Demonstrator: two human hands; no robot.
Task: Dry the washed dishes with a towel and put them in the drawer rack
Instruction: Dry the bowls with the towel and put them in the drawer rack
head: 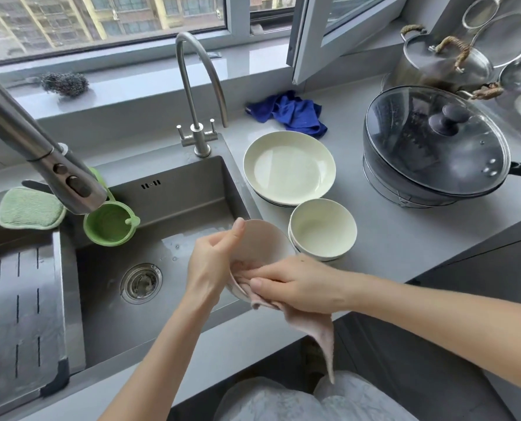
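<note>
My left hand (pixel 212 262) grips a pale bowl (pixel 262 241) by its rim, tilted on its side over the sink's right edge. My right hand (pixel 295 284) presses a pink towel (pixel 323 332) against the bowl's lower side; the towel's tail hangs down past the counter front. Just right of the held bowl, a stack of cream bowls (pixel 323 229) stands on the counter. Behind them lie stacked cream plates (pixel 289 167). No drawer rack shows in the head view.
The steel sink (pixel 174 202) holds a green cup (pixel 109 223) at its left wall, beside a green sponge (pixel 30 208). A tall tap (pixel 197 86) stands behind. A blue cloth (pixel 289 112) and a lidded wok (pixel 435 144) occupy the counter's back right.
</note>
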